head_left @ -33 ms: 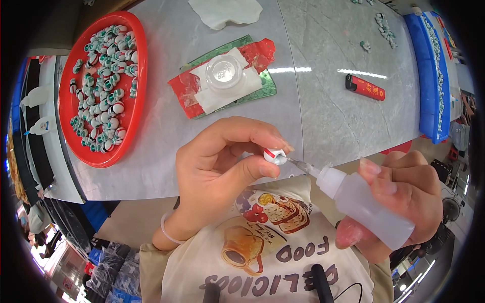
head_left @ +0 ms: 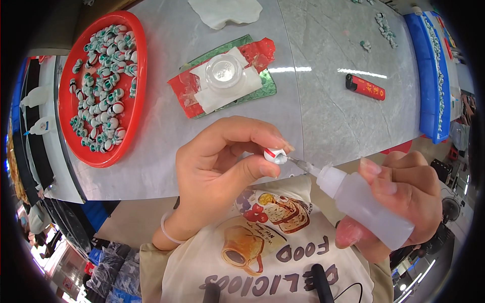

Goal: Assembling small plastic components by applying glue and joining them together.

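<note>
Between the thumb and fingertips of my left hand (head_left: 217, 177) is a small white piece with a red stripe (head_left: 275, 156). Its hollow opening is turned toward the right. My right hand (head_left: 404, 197) grips a translucent white squeeze bottle (head_left: 371, 204), tilted so that its thin nozzle points up and left. The nozzle tip is at the opening of the small piece; whether it is inside, I cannot tell. Both hands are held above my apron, close to the table's near edge.
A red oval tray (head_left: 143, 91) of small white and green pieces stands at left. Behind my left hand, a clear round dish (head_left: 225, 73) sits on white tissue (head_left: 207, 98) over red and green sheets. A red lighter (head_left: 365, 87) and a blue bin (head_left: 427, 76) are at right.
</note>
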The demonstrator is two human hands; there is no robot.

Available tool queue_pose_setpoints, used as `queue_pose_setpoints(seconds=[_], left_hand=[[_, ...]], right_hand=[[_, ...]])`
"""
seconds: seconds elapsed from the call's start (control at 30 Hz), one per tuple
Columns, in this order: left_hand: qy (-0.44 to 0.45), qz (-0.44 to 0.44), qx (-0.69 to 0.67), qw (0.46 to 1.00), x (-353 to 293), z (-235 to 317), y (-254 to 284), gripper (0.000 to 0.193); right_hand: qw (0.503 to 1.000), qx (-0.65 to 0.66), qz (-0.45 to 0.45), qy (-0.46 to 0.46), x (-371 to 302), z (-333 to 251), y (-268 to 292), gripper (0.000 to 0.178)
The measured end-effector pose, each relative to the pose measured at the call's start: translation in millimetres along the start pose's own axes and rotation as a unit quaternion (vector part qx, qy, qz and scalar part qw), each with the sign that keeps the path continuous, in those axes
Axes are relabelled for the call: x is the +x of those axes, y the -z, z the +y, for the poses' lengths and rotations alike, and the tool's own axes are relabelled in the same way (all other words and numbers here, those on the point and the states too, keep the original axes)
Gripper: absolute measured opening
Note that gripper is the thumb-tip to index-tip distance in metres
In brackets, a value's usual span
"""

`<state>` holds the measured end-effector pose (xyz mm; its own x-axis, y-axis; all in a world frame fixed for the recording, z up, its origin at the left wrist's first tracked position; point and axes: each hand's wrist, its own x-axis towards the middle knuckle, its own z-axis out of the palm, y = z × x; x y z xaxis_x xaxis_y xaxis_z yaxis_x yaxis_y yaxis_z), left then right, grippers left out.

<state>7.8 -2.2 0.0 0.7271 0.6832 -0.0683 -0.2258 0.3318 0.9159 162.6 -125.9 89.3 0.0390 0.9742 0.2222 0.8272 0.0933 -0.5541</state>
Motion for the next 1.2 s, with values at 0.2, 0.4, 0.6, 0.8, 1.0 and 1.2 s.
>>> queue_pose_setpoints(seconds=[0.2,0.4,0.6,0.8,1.0,1.2], left_hand=[[0.005,0.008,-0.001,1.0,-1,0,0,0.028],[0.001,0.006,0.006,1.0,0,-3,2,0.03],[-0.023,-0.053,-0.047,0.997,0,-4,8,0.02],[-0.022,-0.049,-0.054,0.997,0,-5,8,0.02],[-0.015,-0.043,-0.056,0.997,-1,-5,7,0.02],[-0.023,-0.05,-0.054,0.997,0,-6,8,0.02]], right_hand=[[0.999,-0.002,-0.051,0.004,1,2,2,0.066],[0.999,0.002,-0.037,0.023,0,5,-5,0.07],[0.999,0.027,0.02,0.012,2,-3,-17,0.068],[0.997,-0.018,0.065,0.045,-4,0,-22,0.064],[0.998,-0.024,0.047,0.021,-1,-5,-20,0.064],[0.997,-0.004,0.065,0.036,-4,-5,-20,0.066]])
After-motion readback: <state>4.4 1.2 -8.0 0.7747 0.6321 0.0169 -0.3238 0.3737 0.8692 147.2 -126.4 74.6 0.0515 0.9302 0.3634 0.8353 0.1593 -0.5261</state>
